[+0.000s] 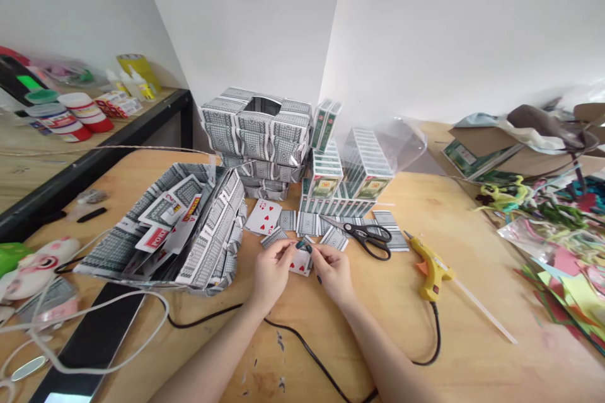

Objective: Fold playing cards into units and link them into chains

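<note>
My left hand and my right hand meet over the wooden table, both pinching a small playing card with red hearts on it. Just beyond the hands lie loose cards, some face down, one a hearts card. To the left sits a bag-like shape woven from folded cards. Behind it stands a box built of folded cards.
Black scissors and a yellow glue gun lie right of my hands, its black cord running under my arms. Stacked card boxes stand at the back. Coloured paper scraps crowd the right edge; jars sit on a left shelf.
</note>
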The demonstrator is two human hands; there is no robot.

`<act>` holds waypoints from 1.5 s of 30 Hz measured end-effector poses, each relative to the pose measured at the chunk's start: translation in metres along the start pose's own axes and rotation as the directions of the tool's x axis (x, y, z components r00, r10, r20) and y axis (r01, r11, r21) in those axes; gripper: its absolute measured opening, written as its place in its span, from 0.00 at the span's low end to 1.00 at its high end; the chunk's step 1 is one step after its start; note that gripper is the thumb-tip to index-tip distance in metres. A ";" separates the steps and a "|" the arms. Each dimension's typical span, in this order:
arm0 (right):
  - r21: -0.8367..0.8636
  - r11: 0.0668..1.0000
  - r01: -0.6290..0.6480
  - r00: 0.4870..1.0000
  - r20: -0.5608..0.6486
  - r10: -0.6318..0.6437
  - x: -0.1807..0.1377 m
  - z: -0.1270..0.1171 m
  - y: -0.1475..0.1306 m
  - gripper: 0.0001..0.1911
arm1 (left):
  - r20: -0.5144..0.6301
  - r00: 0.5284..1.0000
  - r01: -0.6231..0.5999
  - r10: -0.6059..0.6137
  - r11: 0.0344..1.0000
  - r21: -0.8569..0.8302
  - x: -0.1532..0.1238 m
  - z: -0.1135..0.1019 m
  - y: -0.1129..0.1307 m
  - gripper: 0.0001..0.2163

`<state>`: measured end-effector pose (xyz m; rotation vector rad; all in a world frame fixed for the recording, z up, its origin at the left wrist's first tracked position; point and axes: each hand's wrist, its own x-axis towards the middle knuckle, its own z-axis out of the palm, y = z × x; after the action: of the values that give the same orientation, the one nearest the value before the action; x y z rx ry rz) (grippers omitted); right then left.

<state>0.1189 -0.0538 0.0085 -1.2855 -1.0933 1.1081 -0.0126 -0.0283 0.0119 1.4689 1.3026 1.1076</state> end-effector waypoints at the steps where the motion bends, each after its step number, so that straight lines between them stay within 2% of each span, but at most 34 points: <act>1: 0.008 1.000 -0.010 1.000 0.014 0.010 0.000 0.000 0.000 0.16 | -0.006 1.000 0.001 -0.001 1.000 -0.002 0.000 0.000 0.000 0.09; 5: 0.059 0.998 -0.038 0.998 0.050 0.035 0.001 -0.001 0.002 0.15 | -0.025 1.000 -0.006 0.007 1.000 0.027 -0.003 -0.001 0.001 0.09; 13: 0.070 0.996 -0.047 0.999 -0.001 0.047 -0.002 0.004 0.005 0.13 | 0.008 0.997 -0.080 0.080 0.993 0.090 -0.005 0.000 -0.002 0.08; 24: 0.085 0.987 -0.133 0.989 0.073 0.127 -0.004 0.005 0.001 0.07 | 0.000 1.000 0.024 -0.024 0.997 0.072 -0.002 -0.002 -0.002 0.09; 28: 0.082 0.983 -0.166 0.983 0.091 0.158 -0.003 0.003 0.001 0.08 | -0.020 0.999 0.046 -0.045 0.997 0.062 -0.001 -0.001 -0.006 0.10; 34: 0.105 0.984 -0.146 0.985 0.110 0.134 -0.002 0.001 -0.001 0.12 | -0.010 0.999 0.045 -0.044 0.992 0.116 0.001 -0.002 -0.005 0.11; 38: 0.113 0.986 -0.121 0.987 0.120 0.107 -0.001 0.000 0.002 0.10 | -0.020 1.000 -0.017 0.021 0.980 0.200 0.000 -0.002 -0.003 0.11; 41: 0.106 0.989 -0.105 0.990 0.110 0.093 0.001 0.000 0.006 0.12 | -0.004 0.998 -0.064 0.067 0.967 0.247 -0.002 -0.001 -0.004 0.11; 45: 0.123 0.988 -0.090 0.994 0.079 0.081 0.002 -0.001 0.008 0.14 | 0.024 0.999 -0.042 0.039 0.986 0.160 -0.003 0.001 -0.005 0.11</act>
<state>0.1199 -0.0520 0.0002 -1.2087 -1.0127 1.2784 -0.0134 -0.0306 0.0070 1.6275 1.3790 1.0298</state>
